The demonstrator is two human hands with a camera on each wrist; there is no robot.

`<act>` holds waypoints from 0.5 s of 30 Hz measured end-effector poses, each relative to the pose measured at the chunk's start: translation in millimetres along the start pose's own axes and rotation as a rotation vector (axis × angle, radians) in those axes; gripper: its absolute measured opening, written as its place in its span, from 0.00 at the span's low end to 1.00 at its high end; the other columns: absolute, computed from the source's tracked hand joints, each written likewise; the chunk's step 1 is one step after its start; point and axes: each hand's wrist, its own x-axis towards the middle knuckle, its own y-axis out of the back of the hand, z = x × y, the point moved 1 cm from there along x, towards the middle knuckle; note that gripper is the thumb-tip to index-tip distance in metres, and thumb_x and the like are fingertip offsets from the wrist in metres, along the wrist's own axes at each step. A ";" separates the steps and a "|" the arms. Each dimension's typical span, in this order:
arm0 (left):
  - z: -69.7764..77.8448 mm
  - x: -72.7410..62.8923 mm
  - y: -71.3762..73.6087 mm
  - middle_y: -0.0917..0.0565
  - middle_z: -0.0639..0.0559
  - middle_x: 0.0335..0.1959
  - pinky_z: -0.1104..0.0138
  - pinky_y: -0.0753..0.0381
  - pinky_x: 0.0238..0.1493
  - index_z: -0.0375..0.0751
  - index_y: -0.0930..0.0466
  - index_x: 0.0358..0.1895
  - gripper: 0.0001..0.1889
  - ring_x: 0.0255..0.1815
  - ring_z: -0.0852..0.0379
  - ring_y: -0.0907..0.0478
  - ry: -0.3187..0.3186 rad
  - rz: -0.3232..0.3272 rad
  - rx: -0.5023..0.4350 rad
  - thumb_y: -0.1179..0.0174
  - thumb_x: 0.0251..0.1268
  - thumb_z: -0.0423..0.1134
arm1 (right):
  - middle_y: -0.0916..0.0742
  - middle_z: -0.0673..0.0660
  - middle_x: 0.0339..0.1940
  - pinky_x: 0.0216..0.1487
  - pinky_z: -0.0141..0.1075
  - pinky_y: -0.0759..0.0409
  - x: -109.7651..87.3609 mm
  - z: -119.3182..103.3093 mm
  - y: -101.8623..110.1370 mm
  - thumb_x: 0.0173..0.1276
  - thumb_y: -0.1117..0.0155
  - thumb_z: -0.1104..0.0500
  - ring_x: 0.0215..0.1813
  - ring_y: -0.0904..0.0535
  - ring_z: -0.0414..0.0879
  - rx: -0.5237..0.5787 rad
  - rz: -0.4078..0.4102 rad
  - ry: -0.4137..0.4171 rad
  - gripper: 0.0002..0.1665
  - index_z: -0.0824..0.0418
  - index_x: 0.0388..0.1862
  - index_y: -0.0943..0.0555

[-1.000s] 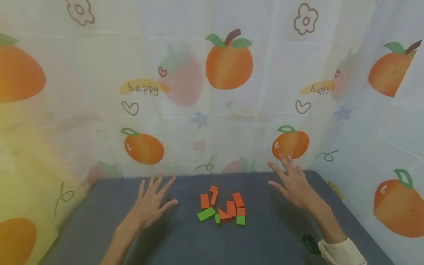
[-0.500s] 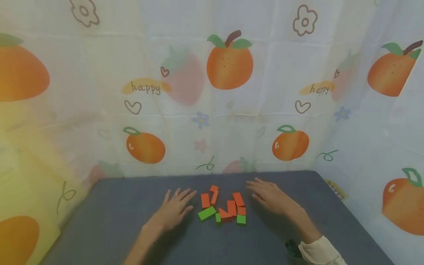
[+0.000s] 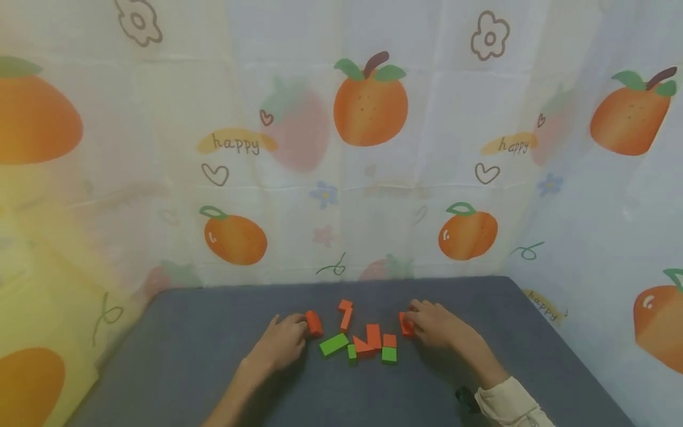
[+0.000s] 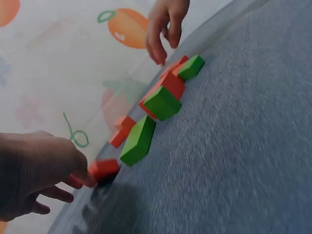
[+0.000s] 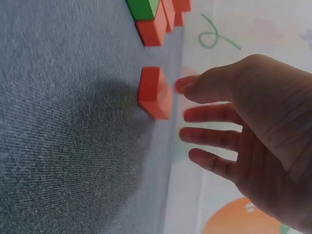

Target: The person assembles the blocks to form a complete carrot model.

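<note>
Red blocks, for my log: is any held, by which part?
Left hand touches one red block on its near side; pinch unclear. Right hand, beside another block, shows no grip.

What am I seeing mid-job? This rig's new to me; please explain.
No machine here: these are a person's bare hands, left hand and right hand. The wide picture comes from a head-worn camera; the two close ones come from cameras on the left and right wrists. On the dark grey fabric surface lie three green rectangular blocks and several orange-red blocks, one triangular. The left hand touches an orange-red block; I can't tell whether it's pinched. The right hand is spread at an orange-red rectangular block, with no clear grip.
</note>
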 end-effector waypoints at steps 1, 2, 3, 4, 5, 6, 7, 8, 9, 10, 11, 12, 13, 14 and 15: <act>0.9 1.7 0.4 0.16 0.37 0.59 0.32 0.29 0.70 0.35 0.17 0.51 0.09 0.64 0.37 0.19 -0.006 0.041 0.011 0.40 0.72 0.32 | 0.16 0.59 0.53 0.51 0.56 0.18 0.6 1.2 1.2 0.73 0.36 0.67 0.51 0.19 0.57 0.014 0.006 -0.001 0.13 0.59 0.53 0.14; 1.9 3.8 0.5 0.15 0.38 0.58 0.33 0.27 0.68 0.34 0.18 0.53 0.11 0.63 0.38 0.18 -0.004 0.067 0.019 0.39 0.71 0.32 | 0.16 0.62 0.56 0.53 0.59 0.18 1.5 1.8 1.9 0.73 0.36 0.66 0.55 0.19 0.60 0.037 0.004 -0.003 0.15 0.60 0.57 0.15; 3.0 6.0 0.4 0.16 0.37 0.58 0.34 0.26 0.67 0.34 0.19 0.56 0.13 0.63 0.39 0.18 0.001 0.077 0.022 0.39 0.72 0.33 | 0.17 0.64 0.58 0.55 0.62 0.19 2.9 2.0 2.0 0.72 0.34 0.65 0.57 0.19 0.62 0.053 -0.001 0.003 0.18 0.60 0.60 0.16; 3.8 8.5 0.7 0.16 0.37 0.60 0.34 0.25 0.66 0.34 0.20 0.59 0.16 0.64 0.38 0.19 0.009 0.077 0.020 0.38 0.71 0.34 | 0.17 0.66 0.60 0.56 0.64 0.20 4.1 1.9 1.6 0.72 0.33 0.64 0.59 0.20 0.64 0.078 -0.009 0.007 0.19 0.60 0.61 0.17; 4.2 11.3 0.3 0.17 0.37 0.61 0.34 0.26 0.67 0.34 0.21 0.61 0.18 0.65 0.38 0.20 0.020 0.065 0.014 0.37 0.71 0.34 | 0.18 0.67 0.60 0.57 0.66 0.21 5.3 1.5 0.8 0.71 0.32 0.63 0.60 0.20 0.66 0.088 -0.011 0.020 0.19 0.60 0.60 0.17; 4.3 13.9 -0.1 0.18 0.36 0.63 0.34 0.26 0.67 0.35 0.21 0.63 0.20 0.67 0.38 0.21 0.029 0.045 0.008 0.36 0.70 0.35 | 0.18 0.68 0.60 0.57 0.66 0.21 6.1 1.0 -0.2 0.71 0.30 0.62 0.60 0.20 0.66 0.090 -0.010 0.033 0.18 0.60 0.59 0.17; 4.1 16.2 -0.5 0.18 0.37 0.64 0.34 0.27 0.68 0.35 0.20 0.63 0.21 0.68 0.38 0.22 0.037 0.024 0.003 0.35 0.69 0.35 | 0.17 0.67 0.59 0.56 0.65 0.20 6.9 0.4 -1.8 0.70 0.29 0.61 0.60 0.19 0.65 0.083 -0.006 0.045 0.18 0.60 0.57 0.17; 3.6 17.9 -1.3 0.18 0.37 0.65 0.33 0.29 0.70 0.36 0.20 0.64 0.22 0.69 0.38 0.23 0.047 -0.005 -0.004 0.33 0.68 0.35 | 0.16 0.66 0.57 0.54 0.64 0.19 7.1 -0.1 -3.5 0.70 0.28 0.60 0.58 0.19 0.64 0.068 0.001 0.058 0.16 0.59 0.55 0.17; 2.8 19.4 -2.3 0.18 0.37 0.65 0.33 0.30 0.71 0.36 0.20 0.64 0.23 0.70 0.38 0.23 0.050 -0.028 -0.011 0.32 0.67 0.36 | 0.16 0.64 0.55 0.51 0.61 0.18 7.1 -0.1 -5.1 0.69 0.27 0.59 0.55 0.18 0.62 0.047 0.013 0.075 0.14 0.58 0.52 0.17; 1.6 20.5 -3.8 0.18 0.38 0.65 0.33 0.30 0.71 0.36 0.19 0.63 0.23 0.69 0.38 0.22 0.049 -0.045 -0.017 0.30 0.66 0.36 | 0.15 0.61 0.52 0.48 0.59 0.18 7.0 0.0 -6.7 0.69 0.27 0.59 0.52 0.18 0.60 0.030 0.024 0.085 0.13 0.57 0.50 0.17; 0.3 21.3 -5.4 0.17 0.38 0.64 0.34 0.29 0.70 0.35 0.19 0.63 0.24 0.68 0.39 0.21 0.041 -0.050 -0.021 0.29 0.66 0.37 | 0.15 0.59 0.49 0.46 0.56 0.18 6.8 0.3 -8.0 0.68 0.26 0.59 0.49 0.18 0.58 0.014 0.037 0.093 0.12 0.56 0.48 0.17; -1.0 21.6 -6.9 0.17 0.38 0.63 0.35 0.28 0.70 0.34 0.19 0.63 0.24 0.68 0.39 0.21 0.030 -0.048 -0.027 0.28 0.65 0.37 | 0.15 0.58 0.48 0.44 0.55 0.18 6.4 0.7 -8.8 0.68 0.26 0.59 0.48 0.18 0.56 0.007 0.043 0.093 0.11 0.55 0.47 0.17; -2.4 21.8 -8.6 0.17 0.38 0.63 0.36 0.26 0.68 0.34 0.19 0.62 0.24 0.67 0.39 0.20 0.015 -0.040 -0.034 0.27 0.65 0.37 | 0.15 0.57 0.47 0.43 0.53 0.18 6.3 1.4 -9.8 0.67 0.25 0.59 0.47 0.18 0.55 0.001 0.049 0.094 0.11 0.55 0.46 0.17; -3.9 22.0 -10.3 0.16 0.38 0.62 0.37 0.24 0.67 0.33 0.19 0.62 0.24 0.65 0.38 0.19 -0.001 -0.027 -0.041 0.26 0.64 0.37 | 0.15 0.56 0.46 0.43 0.53 0.18 5.9 2.3 -10.4 0.67 0.25 0.59 0.46 0.18 0.54 0.003 0.054 0.091 0.11 0.54 0.46 0.17; -5.3 22.2 -11.5 0.16 0.37 0.61 0.39 0.22 0.64 0.33 0.18 0.61 0.24 0.63 0.38 0.18 -0.019 -0.007 -0.048 0.26 0.63 0.36 | 0.15 0.56 0.45 0.43 0.52 0.18 5.7 3.4 -10.6 0.67 0.25 0.60 0.46 0.18 0.54 0.006 0.064 0.092 0.11 0.54 0.46 0.16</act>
